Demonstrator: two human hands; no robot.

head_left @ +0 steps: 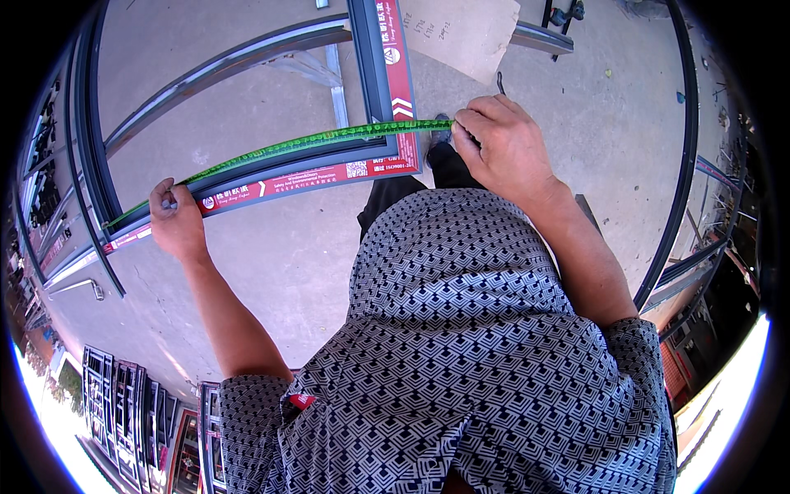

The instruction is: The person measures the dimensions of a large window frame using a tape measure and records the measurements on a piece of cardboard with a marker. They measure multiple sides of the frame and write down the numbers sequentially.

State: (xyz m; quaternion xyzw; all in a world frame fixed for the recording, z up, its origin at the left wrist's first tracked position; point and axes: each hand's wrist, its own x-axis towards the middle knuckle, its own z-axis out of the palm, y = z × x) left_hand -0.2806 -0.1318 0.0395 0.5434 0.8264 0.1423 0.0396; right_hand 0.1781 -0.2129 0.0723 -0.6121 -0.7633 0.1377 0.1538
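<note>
A bright green tape measure blade (pixel 300 142) stretches slantwise over a dark grey metal window or door frame (pixel 368 62) with red printed film along its outer edges. My right hand (pixel 506 146) pinches the blade's right end, just past the frame's near right corner. Toward the other end, my left hand (pixel 178 224) is closed, its curled fingers on the blade above the film-covered near rail. Beyond those fingers the blade runs on to the frame's left side. The tape's case does not show.
Loose metal profiles (pixel 230 62) lie across the concrete floor inside the frame. A cardboard sheet (pixel 461 33) with handwriting lies at the far side. One long dark bar (pixel 690 148) curves down the right. A metal handle (pixel 78 286) is at left; racked frames (pixel 123 395) stand lower left.
</note>
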